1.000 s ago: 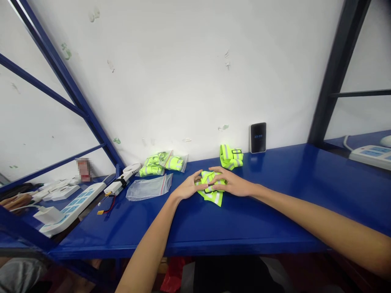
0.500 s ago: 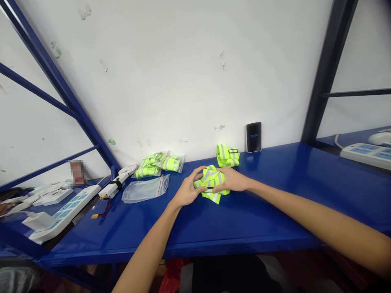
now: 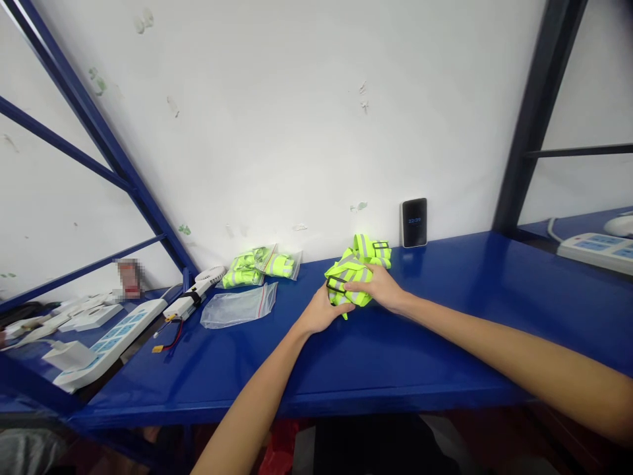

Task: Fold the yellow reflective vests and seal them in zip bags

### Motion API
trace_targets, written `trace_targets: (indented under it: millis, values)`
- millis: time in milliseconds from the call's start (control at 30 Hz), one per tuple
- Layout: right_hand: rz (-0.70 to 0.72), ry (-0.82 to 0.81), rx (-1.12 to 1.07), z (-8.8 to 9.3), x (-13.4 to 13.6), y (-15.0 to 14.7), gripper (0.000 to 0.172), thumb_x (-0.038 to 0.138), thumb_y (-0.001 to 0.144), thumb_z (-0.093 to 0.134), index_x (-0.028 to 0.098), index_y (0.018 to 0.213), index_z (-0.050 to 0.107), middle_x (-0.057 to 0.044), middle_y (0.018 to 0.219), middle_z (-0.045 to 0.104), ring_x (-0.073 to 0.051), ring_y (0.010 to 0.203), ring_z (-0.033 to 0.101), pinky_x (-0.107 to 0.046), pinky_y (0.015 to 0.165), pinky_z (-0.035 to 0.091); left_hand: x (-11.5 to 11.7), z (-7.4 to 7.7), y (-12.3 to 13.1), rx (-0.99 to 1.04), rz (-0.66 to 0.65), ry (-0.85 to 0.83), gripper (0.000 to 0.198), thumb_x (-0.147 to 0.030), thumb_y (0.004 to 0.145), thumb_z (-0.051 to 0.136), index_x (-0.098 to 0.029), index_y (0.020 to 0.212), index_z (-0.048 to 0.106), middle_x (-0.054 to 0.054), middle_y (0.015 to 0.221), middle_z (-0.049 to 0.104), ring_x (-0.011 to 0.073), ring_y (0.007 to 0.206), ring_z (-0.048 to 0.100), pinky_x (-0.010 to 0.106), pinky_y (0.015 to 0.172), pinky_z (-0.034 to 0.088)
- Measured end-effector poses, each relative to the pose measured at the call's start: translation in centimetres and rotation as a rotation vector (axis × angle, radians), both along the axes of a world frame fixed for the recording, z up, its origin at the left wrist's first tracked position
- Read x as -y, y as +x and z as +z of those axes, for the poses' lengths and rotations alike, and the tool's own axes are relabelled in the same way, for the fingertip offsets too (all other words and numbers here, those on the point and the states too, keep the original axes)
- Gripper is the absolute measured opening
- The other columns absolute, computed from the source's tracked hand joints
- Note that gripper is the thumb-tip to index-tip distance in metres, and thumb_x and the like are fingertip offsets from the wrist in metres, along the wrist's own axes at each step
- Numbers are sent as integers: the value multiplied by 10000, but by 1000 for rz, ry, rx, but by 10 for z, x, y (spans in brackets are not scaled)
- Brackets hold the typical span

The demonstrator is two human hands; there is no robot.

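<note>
Between my two hands is a bundled neon-yellow reflective strap (image 3: 350, 274) with silver stripes and a black buckle at its front. My left hand (image 3: 322, 311) grips its lower left side, thumb across the bottom and most fingers hidden. My right hand (image 3: 380, 287) closes on its right side, thumb over the front. Just behind, a second coiled reflective strap (image 3: 364, 245) with a black buckle lies near the wall, partly covered by the bundle. To the left, a flat clear zip bag (image 3: 237, 306) lies on the blue table (image 3: 395, 369).
Bagged reflective straps (image 3: 244, 267) lie by the wall at back left. Left of them are a white fan (image 3: 210, 276), a white device with wires (image 3: 182, 305) and a power strip (image 3: 111, 343). A small clock screen (image 3: 414, 223) stands against the wall; another power strip (image 3: 598, 251) is at far right.
The bundle has been lifted slightly and turned, so its black buckle now shows at the front. My left hand has shifted right and under it. The view has moved slightly.
</note>
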State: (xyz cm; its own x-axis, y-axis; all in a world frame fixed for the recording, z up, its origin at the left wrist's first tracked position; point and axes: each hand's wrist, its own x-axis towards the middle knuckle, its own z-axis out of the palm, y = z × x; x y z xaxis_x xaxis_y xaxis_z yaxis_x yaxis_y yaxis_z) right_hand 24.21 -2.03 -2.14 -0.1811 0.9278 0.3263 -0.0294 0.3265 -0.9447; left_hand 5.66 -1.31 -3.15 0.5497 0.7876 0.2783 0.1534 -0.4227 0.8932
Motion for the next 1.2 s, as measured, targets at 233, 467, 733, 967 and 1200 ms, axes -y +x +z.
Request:
trace_targets:
  millis: [233, 467, 733, 967, 1200]
  values:
    - [-191, 221, 261, -1, 2, -1, 496, 362, 708, 763, 146, 1139, 644, -92, 1062, 730, -275, 950, 689, -415, 875, 537, -7, -9, 5, 17, 184, -51, 459, -233, 673, 757, -126, 1104, 644, 87, 1062, 704, 228, 932, 647, 336, 858, 497]
    - [-229, 514, 572, -7, 0, -11, 817, 294, 827, 656, 259, 1521, 226, -88, 1279, 624, -291, 1146, 603, -445, 966, 474, -5, -4, 4, 273, 131, -252, 456, -111, 591, 724, -117, 1041, 654, 62, 972, 703, 204, 903, 638, 331, 883, 481]
    - [-232, 644, 750, -9, 5, -14, 560, 266, 896, 550, 306, 1436, 408, -82, 1396, 507, -289, 1141, 593, -429, 922, 501, -8, -1, -2, 388, 100, -455, 379, -65, 590, 594, -161, 954, 636, 30, 920, 689, 181, 879, 636, 382, 911, 491]
    - [-254, 401, 606, 2, -3, -7, 1031, 383, 788, 696, 240, 1546, 12, -148, 1370, 540, -354, 1254, 517, -478, 956, 459, -8, 3, -8, 408, -17, -517, 327, -309, 773, 660, -155, 1058, 618, 88, 1057, 676, 199, 913, 654, 354, 878, 499]
    - [-198, 606, 735, 3, -1, -5, 691, 328, 877, 596, 308, 1493, 284, -106, 1378, 527, -315, 1207, 552, -463, 953, 472, -9, -4, -4, 476, 62, -585, 273, -259, 833, 613, -140, 1076, 577, 86, 967, 685, 183, 840, 679, 374, 878, 522]
